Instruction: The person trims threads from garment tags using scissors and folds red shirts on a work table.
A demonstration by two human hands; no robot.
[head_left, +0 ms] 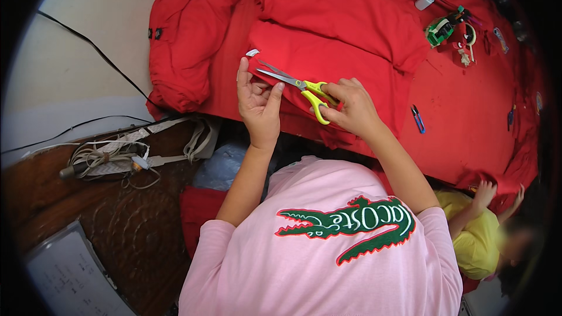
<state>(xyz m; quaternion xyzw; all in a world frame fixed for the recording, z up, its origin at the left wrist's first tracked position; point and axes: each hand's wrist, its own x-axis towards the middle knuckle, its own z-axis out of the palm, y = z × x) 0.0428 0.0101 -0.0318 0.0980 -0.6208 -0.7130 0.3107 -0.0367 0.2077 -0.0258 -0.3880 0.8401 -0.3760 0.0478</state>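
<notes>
My left hand [259, 105] is palm up at the near edge of a folded red garment [339, 58]. Its index finger is stretched out, the thumb stands apart, and the other fingers are partly curled against the cloth. Whether it pinches any cloth or thread is hard to see. My right hand [354, 108] grips a pair of scissors [314, 95] by the yellow-green handles. The scissors' blades are slightly parted and point left, over the cloth just above my left thumb. A small white tag [252, 52] sticks out at the garment's corner beside my left index fingertip.
More red garments [190, 41] cover the table [451, 134]. Blue thread snips [418, 119], a white spool [425, 1] and a green tape dispenser [439, 30] lie to the right. A person in yellow [471, 231] handles red cloth at lower right. Bundled cables [102, 158] are at left.
</notes>
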